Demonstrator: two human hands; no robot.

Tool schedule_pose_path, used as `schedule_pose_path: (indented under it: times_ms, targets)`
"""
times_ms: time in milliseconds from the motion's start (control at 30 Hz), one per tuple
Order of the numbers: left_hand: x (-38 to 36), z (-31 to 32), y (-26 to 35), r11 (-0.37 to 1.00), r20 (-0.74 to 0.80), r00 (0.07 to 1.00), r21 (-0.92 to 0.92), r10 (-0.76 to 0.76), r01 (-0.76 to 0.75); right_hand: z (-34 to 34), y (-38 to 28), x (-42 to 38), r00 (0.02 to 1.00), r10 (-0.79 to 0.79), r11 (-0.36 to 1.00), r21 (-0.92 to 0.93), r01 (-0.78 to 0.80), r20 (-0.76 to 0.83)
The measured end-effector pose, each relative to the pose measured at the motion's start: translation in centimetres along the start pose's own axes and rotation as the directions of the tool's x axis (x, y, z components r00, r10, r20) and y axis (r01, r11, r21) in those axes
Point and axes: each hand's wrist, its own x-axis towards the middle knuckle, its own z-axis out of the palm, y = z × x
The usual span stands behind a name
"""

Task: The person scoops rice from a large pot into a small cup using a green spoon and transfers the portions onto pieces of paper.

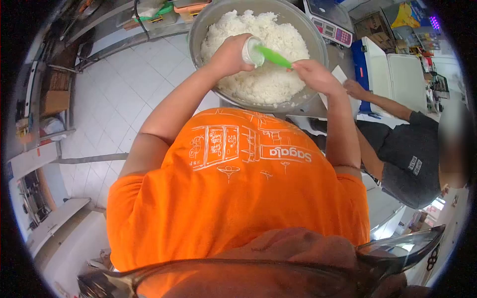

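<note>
My left hand (pixel 231 57) is wrapped round a small whitish plastic cup (pixel 252 52), tilted with its mouth to the right. In my right hand (pixel 315 76) is the handle end of a green plastic spoon (pixel 275 57). The spoon's other end reaches into the cup's mouth, so its tip is hidden. What the cup contains is hard to make out. Both hands are above a large round metal basin (pixel 195 37) heaped with cooked white rice (pixel 263 89).
A digital scale (pixel 332 31) stands right of the basin. Farther right, a co-worker in dark clothes (pixel 412 154) reaches a hand (pixel 355 90) towards a white sheet (pixel 340 74). Behind is a blue-and-white cooler box (pixel 372 69). Containers (pixel 191 11) sit at the upper left.
</note>
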Motion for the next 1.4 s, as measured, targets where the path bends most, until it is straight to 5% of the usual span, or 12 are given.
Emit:
schedule_pose_path:
  times_ms: [100, 200, 300, 433, 567, 700, 733, 800, 833, 1000, 1200, 1400]
  targets:
    - [0.5, 0.1, 0.1, 0.998, 0.089, 0.995, -0.03, -0.047, 0.05, 2.3, -0.4, 0.7, 1.0, -0.007, 0.995, 0.098, 0.009, -0.024]
    - [-0.3, -0.7, 0.3, 0.999, -0.039, 0.999, 0.033, 0.019, -0.018, 4.0, 0.3, 1.8, 0.94, -0.31, 0.948, -0.122, 0.294, -0.145]
    - [-1.8, -2.8, -0.6, 0.99, -0.198, 0.98, 0.141, 0.019, 0.01, 1.1, 2.8, 2.6, 0.979, -0.061, 0.992, -0.118, 0.038, -0.194]
    - [-3.7, -6.3, -1.5, 0.959, -0.289, 0.951, 0.223, -0.107, 0.175, 2.6, 6.2, 7.4, 0.952, -0.025, 0.851, -0.506, -0.14, -0.306]
    - [-6.0, -8.1, -3.9, 0.966, -0.429, 0.895, 0.154, -0.126, 0.21, 6.5, 3.2, 7.3, 0.995, 0.015, 0.68, -0.729, -0.079, -0.094]
    - [-5.8, -11.4, -2.2, 0.972, -0.199, 0.951, -0.049, -0.236, 0.231, 7.7, 1.2, 4.9, 0.999, -0.008, 0.603, -0.797, 0.038, 0.041]
    - [-5.9, -10.5, -3.4, 0.987, -0.326, 0.934, 0.009, -0.15, 0.162, 7.8, 0.4, 4.6, 0.997, -0.001, 0.586, -0.808, 0.059, 0.072]
    - [-6.9, -10.2, -4.8, 0.985, -0.389, 0.912, 0.058, -0.128, 0.163, 9.2, -1.2, 4.2, 0.99, 0.05, 0.643, -0.763, 0.067, 0.129]
    - [-7.5, -10.7, -4.8, 0.976, -0.332, 0.923, 0.032, -0.192, 0.215, 10.4, 0.5, 3.5, 0.963, -0.172, 0.662, -0.699, 0.27, 0.209]
    - [-8.3, -10.9, -4.7, 0.985, -0.366, 0.92, 0.035, -0.143, 0.167, 9.2, 0.4, 3.2, 0.875, -0.288, 0.769, -0.45, 0.453, 0.389]
    - [-6.0, -10.9, -4.0, 0.997, -0.324, 0.943, -0.035, -0.073, 0.065, 5.0, 2.3, 3.4, 0.894, 0.068, 0.95, -0.303, 0.077, 0.443]
    - [-3.5, -8.7, -2.3, 0.998, -0.125, 0.99, -0.01, -0.06, 0.059, 0.3, 4.2, 2.0, 0.97, 0.028, 0.996, 0.073, -0.047, 0.242]
